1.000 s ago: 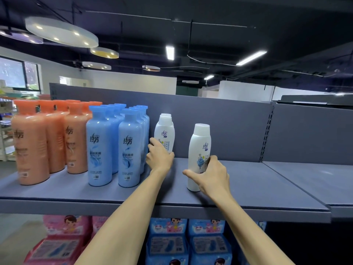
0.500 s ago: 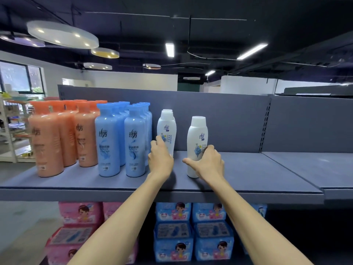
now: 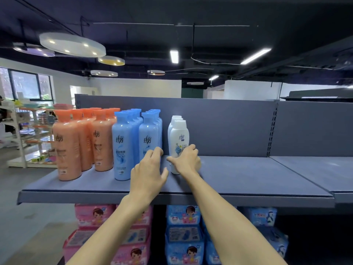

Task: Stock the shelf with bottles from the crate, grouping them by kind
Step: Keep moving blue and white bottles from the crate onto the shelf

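Bottle: a white plastic bottle with a blue flower label stands upright at the front of its row on the grey metal shelf, beside the blue bottles.
Right hand: curled round its lower half.
Left hand: fingers loose, holding nothing.
Handling: likely light, rigid, smooth; best gripped mid-body.
Room: dim shop, ceiling lamps; orange bottles far left.

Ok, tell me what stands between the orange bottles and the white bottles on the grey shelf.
In the head view, two rows of tall blue plastic bottles stand between the orange plastic bottles and the white plastic bottles on the grey shelf.
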`<state>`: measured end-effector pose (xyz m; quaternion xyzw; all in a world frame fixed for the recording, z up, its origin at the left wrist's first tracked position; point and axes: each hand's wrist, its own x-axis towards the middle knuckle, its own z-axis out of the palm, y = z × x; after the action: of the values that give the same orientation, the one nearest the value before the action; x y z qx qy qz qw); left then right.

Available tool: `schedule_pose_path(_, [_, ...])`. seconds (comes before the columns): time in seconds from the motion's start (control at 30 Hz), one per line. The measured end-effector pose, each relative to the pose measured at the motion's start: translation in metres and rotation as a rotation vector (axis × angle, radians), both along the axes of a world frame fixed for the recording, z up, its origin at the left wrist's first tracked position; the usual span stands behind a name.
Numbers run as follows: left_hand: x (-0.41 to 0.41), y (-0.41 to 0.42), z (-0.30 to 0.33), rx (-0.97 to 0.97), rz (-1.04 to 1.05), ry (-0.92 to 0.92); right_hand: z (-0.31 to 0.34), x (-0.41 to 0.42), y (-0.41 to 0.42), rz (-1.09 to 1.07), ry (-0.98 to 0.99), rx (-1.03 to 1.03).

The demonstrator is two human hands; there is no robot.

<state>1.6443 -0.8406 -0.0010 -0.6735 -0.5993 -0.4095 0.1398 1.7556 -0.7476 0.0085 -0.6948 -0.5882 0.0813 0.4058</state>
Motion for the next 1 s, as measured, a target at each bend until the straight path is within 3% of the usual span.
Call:
schedule_pose_path(0.7, [-0.037,-0.020,-0.011,0.006,-0.039,0.006,-0.002,-0.017,0.010,-0.095,-0.034,0.015])
schedule_pose_path(1.0, [-0.024,-0.028,-0.006,-0.022,-0.052,0.037,0.001,-0.003,-0.023,-0.010,-0.183,0.025])
